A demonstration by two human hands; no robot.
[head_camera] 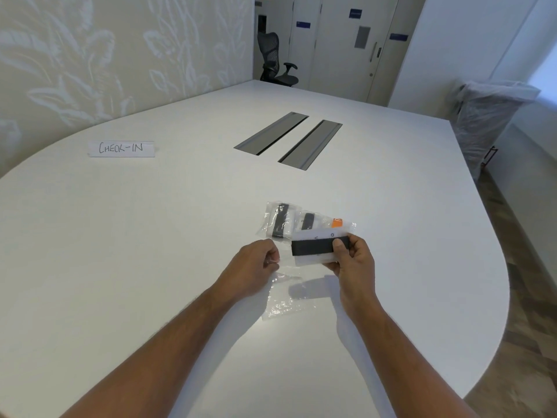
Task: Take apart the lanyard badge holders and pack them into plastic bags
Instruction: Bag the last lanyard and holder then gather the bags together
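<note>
While two filled bags (287, 220) already lie at frame centre on the white table (150, 251), I judge packing partly done. My right hand (351, 256) grips a folded black lanyard with its white card (313, 247); my left hand (259, 259) pinches the empty bag (281, 294), still to fill. Upper left: a "CHECK-IN" label (121, 148); behind, an office chair (275, 60).

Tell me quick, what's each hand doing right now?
Left hand: closed, pinching the edge of an empty clear plastic bag.
Right hand: closed, gripping a white card wrapped with a black lanyard strap.
</note>
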